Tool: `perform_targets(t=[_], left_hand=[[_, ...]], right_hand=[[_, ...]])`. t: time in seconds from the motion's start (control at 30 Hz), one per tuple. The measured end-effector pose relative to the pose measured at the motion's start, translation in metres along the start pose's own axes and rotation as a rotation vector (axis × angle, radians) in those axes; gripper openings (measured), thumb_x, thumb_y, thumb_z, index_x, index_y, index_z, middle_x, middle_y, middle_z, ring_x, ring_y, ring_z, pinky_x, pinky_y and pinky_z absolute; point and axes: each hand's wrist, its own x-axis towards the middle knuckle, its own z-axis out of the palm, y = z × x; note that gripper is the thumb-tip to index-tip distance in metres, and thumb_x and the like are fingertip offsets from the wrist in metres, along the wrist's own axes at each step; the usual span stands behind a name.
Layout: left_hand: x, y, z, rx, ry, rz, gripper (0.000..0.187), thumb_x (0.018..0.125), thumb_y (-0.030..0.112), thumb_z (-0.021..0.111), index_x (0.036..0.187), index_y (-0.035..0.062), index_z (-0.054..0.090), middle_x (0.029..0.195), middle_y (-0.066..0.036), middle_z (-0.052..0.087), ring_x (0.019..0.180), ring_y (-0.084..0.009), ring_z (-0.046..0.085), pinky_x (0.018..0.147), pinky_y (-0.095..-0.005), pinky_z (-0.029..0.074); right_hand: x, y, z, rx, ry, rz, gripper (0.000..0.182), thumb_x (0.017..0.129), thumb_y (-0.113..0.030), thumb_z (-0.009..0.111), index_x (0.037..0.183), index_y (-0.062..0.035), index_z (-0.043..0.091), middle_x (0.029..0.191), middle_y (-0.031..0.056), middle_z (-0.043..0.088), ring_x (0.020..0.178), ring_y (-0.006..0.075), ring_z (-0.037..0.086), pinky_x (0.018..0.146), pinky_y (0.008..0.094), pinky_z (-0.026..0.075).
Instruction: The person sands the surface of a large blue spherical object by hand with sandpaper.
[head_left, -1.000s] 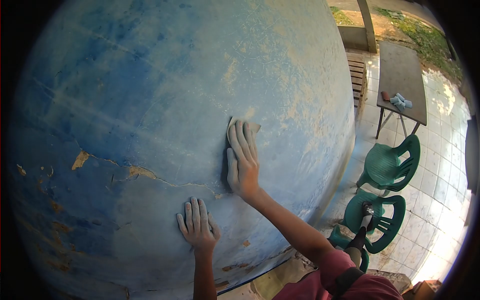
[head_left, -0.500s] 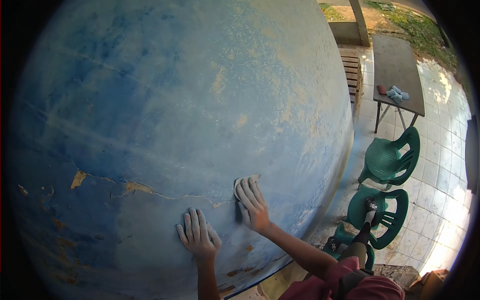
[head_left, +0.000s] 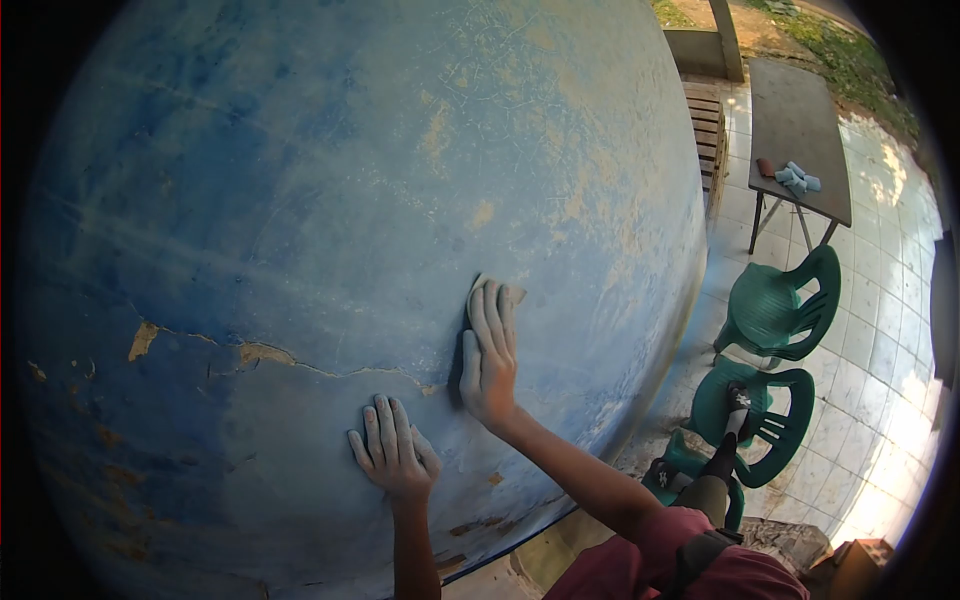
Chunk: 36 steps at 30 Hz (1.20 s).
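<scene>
A worn blue wall (head_left: 300, 230) with peeling patches and a long crack fills the left and middle of the view. My right hand (head_left: 490, 350), dusty on the fingers, presses a thin pale sheet (head_left: 514, 293) against it; the sheet's edge shows past the fingertips. Lower and to the left, my left hand (head_left: 397, 450) lies flat on the wall below the crack, its fingers spread and dusty, with nothing in it.
On the right are green plastic chairs (head_left: 770, 305) on a tiled floor (head_left: 860, 350), with my feet over the lower ones. Behind them a dark table (head_left: 795, 130) bears pale rolls (head_left: 797, 179). A wooden slatted rack (head_left: 705, 130) stands beside the wall.
My right hand has slid up the wall with the pale sheet, now above the crack's level. My left hand has stayed almost in place. The view has shifted slightly.
</scene>
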Motion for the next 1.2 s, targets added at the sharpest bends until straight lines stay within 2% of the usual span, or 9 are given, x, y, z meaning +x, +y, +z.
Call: perform_targets(t=[0.13, 0.27, 0.37, 0.53, 0.67, 0.77, 0.9, 1.07, 1.2], left_hand=[[0.002, 0.002, 0.0, -0.028, 0.001, -0.002, 0.042, 0.101, 0.018, 0.045, 0.134, 0.0013, 0.064, 0.145, -0.013, 0.059, 0.143, -0.0287, 0.047, 0.122, -0.0538, 0.024], [-0.002, -0.004, -0.006, -0.006, -0.028, 0.014, 0.042, 0.102, 0.018, 0.044, 0.135, 0.0009, 0.063, 0.146, -0.014, 0.058, 0.143, -0.0289, 0.047, 0.122, -0.0542, 0.024], [-0.001, 0.003, -0.003, -0.004, -0.021, 0.0, 0.043, 0.102, 0.019, 0.044, 0.136, 0.0009, 0.063, 0.146, -0.014, 0.058, 0.143, -0.0292, 0.046, 0.122, -0.0544, 0.023], [0.002, 0.006, -0.001, 0.005, -0.011, -0.013, 0.043, 0.101, 0.019, 0.045, 0.136, 0.0014, 0.063, 0.147, -0.013, 0.058, 0.144, -0.0292, 0.046, 0.122, -0.0546, 0.024], [-0.001, 0.001, -0.002, 0.003, -0.043, 0.038, 0.044, 0.101, 0.02, 0.047, 0.138, -0.0002, 0.06, 0.149, -0.015, 0.055, 0.144, -0.0306, 0.045, 0.122, -0.0553, 0.024], [0.0, 0.005, 0.001, 0.024, -0.026, 0.033, 0.043, 0.1, 0.022, 0.049, 0.136, 0.0017, 0.063, 0.148, -0.014, 0.056, 0.144, -0.0295, 0.046, 0.122, -0.0546, 0.025], [0.007, 0.012, 0.003, 0.017, 0.008, 0.0, 0.044, 0.1, 0.024, 0.051, 0.136, 0.0023, 0.063, 0.149, -0.014, 0.055, 0.144, -0.03, 0.045, 0.122, -0.0552, 0.025], [0.003, 0.005, -0.003, 0.025, -0.074, 0.038, 0.046, 0.1, 0.025, 0.053, 0.139, 0.0015, 0.06, 0.15, -0.016, 0.053, 0.145, -0.0315, 0.043, 0.122, -0.0562, 0.024], [0.007, 0.015, -0.009, -0.071, -0.16, -0.039, 0.052, 0.101, 0.023, 0.053, 0.146, -0.001, 0.051, 0.156, -0.02, 0.045, 0.15, -0.0346, 0.035, 0.122, -0.0576, 0.022]], right_hand=[[-0.08, 0.013, -0.027, 0.086, -0.425, -0.294, 0.047, 0.102, -0.006, 0.049, 0.148, 0.0018, 0.049, 0.157, 0.0233, 0.042, 0.148, 0.0446, 0.033, 0.121, 0.055, 0.029], [-0.032, 0.065, -0.031, -0.009, 0.011, 0.247, 0.049, 0.102, -0.007, 0.045, 0.15, 0.0026, 0.046, 0.161, 0.0245, 0.035, 0.153, 0.0435, 0.023, 0.123, 0.0515, 0.022], [0.024, 0.046, -0.01, 0.042, 0.132, 0.23, 0.05, 0.102, -0.006, 0.046, 0.151, 0.0019, 0.045, 0.161, 0.024, 0.034, 0.153, 0.0427, 0.022, 0.124, 0.0516, 0.022], [-0.088, 0.049, -0.038, 0.049, -0.377, -0.16, 0.049, 0.104, -0.003, 0.043, 0.153, 0.0008, 0.042, 0.162, 0.0223, 0.035, 0.153, 0.0418, 0.022, 0.124, 0.0492, 0.02], [-0.025, 0.094, -0.022, -0.003, 0.166, 0.321, 0.049, 0.104, -0.004, 0.044, 0.153, -0.0008, 0.043, 0.162, 0.0207, 0.035, 0.153, 0.0401, 0.026, 0.124, 0.0484, 0.023], [0.043, 0.06, -0.01, -0.013, 0.195, 0.232, 0.048, 0.105, -0.006, 0.044, 0.153, -0.0002, 0.044, 0.162, 0.021, 0.036, 0.153, 0.0404, 0.026, 0.123, 0.0476, 0.023], [-0.065, 0.035, -0.033, 0.001, -0.314, -0.116, 0.048, 0.105, -0.01, 0.045, 0.151, 0.0, 0.046, 0.161, 0.021, 0.037, 0.152, 0.0412, 0.027, 0.124, 0.0474, 0.024], [-0.044, 0.127, -0.034, 0.008, 0.169, 0.464, 0.049, 0.106, -0.01, 0.041, 0.154, 0.0002, 0.04, 0.163, 0.0218, 0.032, 0.153, 0.0433, 0.02, 0.126, 0.0481, 0.017], [0.063, 0.084, -0.023, 0.062, 0.179, 0.282, 0.049, 0.107, -0.012, 0.041, 0.155, -0.0028, 0.04, 0.164, 0.0176, 0.032, 0.155, 0.0397, 0.019, 0.126, 0.0477, 0.015]])
